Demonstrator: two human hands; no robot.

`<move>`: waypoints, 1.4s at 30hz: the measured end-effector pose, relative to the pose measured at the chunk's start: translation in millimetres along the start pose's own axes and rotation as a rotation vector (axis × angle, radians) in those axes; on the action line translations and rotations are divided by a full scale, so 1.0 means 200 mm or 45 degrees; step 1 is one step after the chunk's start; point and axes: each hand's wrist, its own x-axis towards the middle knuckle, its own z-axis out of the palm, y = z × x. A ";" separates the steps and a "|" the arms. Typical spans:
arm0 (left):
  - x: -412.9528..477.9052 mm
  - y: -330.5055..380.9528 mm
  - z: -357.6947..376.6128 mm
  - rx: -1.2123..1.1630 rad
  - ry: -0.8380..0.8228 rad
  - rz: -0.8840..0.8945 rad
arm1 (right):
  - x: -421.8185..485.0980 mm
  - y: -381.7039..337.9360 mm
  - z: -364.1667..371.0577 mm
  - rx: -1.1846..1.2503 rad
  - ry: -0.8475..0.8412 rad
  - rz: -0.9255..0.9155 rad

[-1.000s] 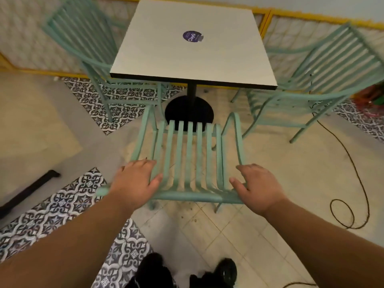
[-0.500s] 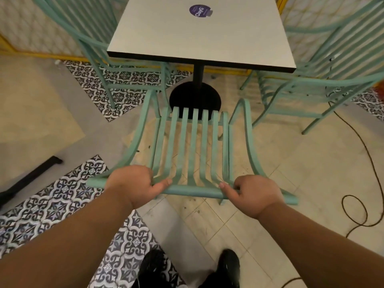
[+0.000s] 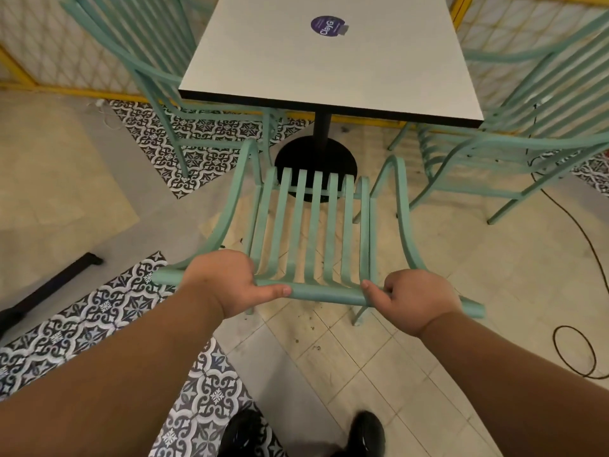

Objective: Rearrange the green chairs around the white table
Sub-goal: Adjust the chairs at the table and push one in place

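Below the head camera, the left hand (image 3: 220,283) and right hand (image 3: 416,303) each curl around the top rail of the near chair (image 3: 309,225), which faces the table (image 3: 329,67). Two more chairs (image 3: 514,140) flank the table, one at each side.

The left grip (image 3: 227,285) and right grip (image 3: 418,301) are bare, as are both forearms (image 3: 115,374); at the frame's bottom centre shows a pair of rounded, glossy black shoes (image 3: 367,433).
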 end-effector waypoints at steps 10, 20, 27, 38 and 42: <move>0.30 -0.03 -0.11 0.003 0.019 0.015 | 0.30 0.07 -0.07 0.021 0.054 -0.022; 0.55 -0.07 -0.19 0.018 0.050 0.039 | 0.57 0.13 -0.15 0.004 0.083 -0.041; 0.74 -0.11 -0.27 0.028 0.066 0.032 | 0.77 0.16 -0.19 0.017 0.091 -0.065; 0.82 -0.12 -0.30 0.058 0.071 0.028 | 0.87 0.19 -0.22 -0.002 0.103 -0.061; 0.84 -0.13 -0.30 0.061 0.080 0.037 | 0.89 0.18 -0.23 0.018 0.110 -0.052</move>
